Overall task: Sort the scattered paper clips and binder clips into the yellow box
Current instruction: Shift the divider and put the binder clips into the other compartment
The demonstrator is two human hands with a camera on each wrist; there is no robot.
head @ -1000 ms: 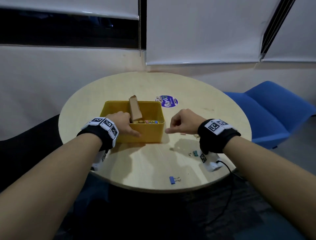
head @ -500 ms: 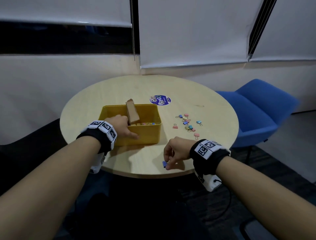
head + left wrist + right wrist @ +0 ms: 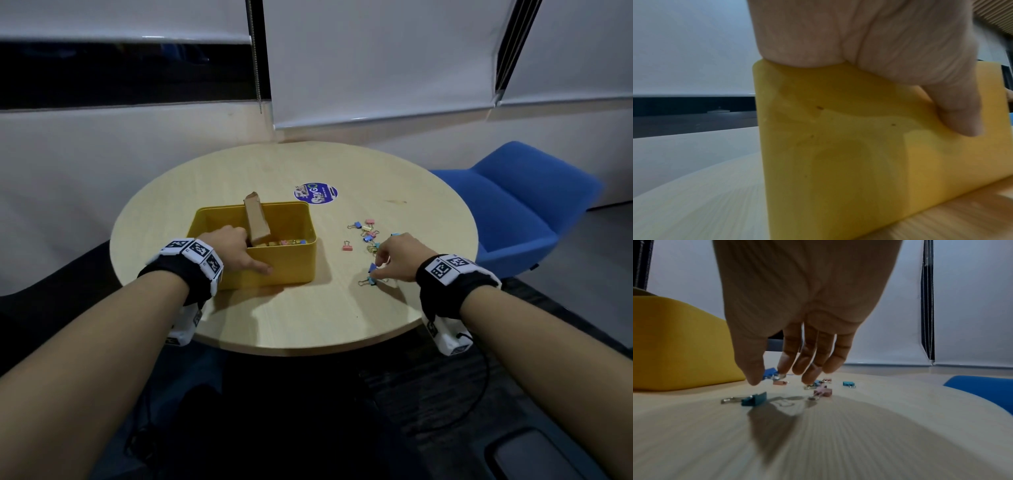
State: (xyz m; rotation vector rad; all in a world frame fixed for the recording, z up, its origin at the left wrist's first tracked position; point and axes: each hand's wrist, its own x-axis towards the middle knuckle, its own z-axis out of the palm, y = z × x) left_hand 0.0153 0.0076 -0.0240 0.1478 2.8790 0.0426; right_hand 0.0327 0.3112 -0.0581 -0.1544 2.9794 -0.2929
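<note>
The yellow box [image 3: 284, 270] stands left of centre on the round table, with several clips lying in its right half. My left hand [image 3: 251, 255] grips its near wall, thumb [image 3: 957, 113] outside on the yellow box [image 3: 849, 154] and fingers inside. My right hand [image 3: 375, 269] pinches a blue binder clip [image 3: 372, 267] between thumb and forefinger, just above the table. That blue binder clip [image 3: 769, 373] hangs over a teal clip [image 3: 754, 400], seen from the head as the teal clip [image 3: 368, 281]. Several scattered clips [image 3: 366, 233] lie beyond, and a pink clip [image 3: 347, 245] lies apart to their left.
A brown cardboard piece [image 3: 255, 219] leans inside the box as a divider. A round purple sticker [image 3: 315, 193] sits on the table [image 3: 274, 325] behind the box. A blue chair [image 3: 513, 205] stands beyond the right edge. White walls and blinds lie behind.
My right hand picked the blue clip up at the table's front edge and carried it away from that edge, to just above the teal clip. The left hand stayed on the box.
</note>
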